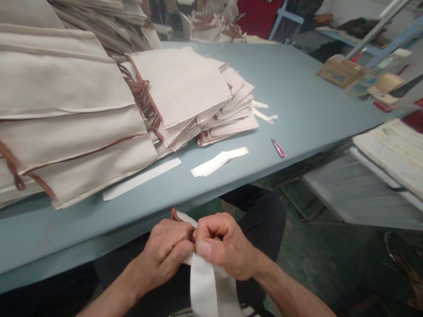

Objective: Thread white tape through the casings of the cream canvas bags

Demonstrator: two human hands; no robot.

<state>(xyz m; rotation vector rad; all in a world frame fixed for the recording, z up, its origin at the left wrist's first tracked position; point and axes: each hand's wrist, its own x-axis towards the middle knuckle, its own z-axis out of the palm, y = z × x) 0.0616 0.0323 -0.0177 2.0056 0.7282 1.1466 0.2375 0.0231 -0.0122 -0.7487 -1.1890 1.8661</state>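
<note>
Here — cloth in hands, "SBS" box beyond

Illumination diffuse, moderate; source outside view. Bench evenly lit; floor below at right dim, shadowed. Nearest white strip bright, weakly detailed. Far cloth pile hazy, soft. Wide-angle stretching toward left and right edges.

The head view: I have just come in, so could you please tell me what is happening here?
A seated person's left hand and right hand meet above the lap, pinching a brown-edged cream cloth. A white strip hangs below the fingers. On the blue-grey table ahead are stacks of what look like brown-trimmed cloth bags, with loose white strips and pink thread snips lying nearby.
</note>
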